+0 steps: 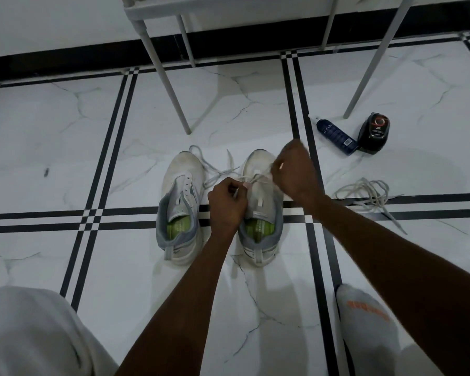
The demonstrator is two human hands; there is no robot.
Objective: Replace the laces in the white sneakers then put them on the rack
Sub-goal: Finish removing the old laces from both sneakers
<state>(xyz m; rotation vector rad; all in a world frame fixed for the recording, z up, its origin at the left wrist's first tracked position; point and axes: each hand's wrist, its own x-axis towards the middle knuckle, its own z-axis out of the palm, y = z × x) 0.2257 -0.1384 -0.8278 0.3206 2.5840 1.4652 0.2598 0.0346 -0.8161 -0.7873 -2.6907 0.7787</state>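
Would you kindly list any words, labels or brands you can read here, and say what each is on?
None can be read.
Dark blue bottle: label print too small.
Black container: white lettering under a red ring, blurred.
Green insoles: pale print, illegible.
White sock: orange lettering, blurred.

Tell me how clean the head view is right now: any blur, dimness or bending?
Head view: dim, bluish light; right hand slightly motion-blurred over the right sneaker, left hand sharper; wide-angle lens bows the floor lines; soft shadows only, no glare.
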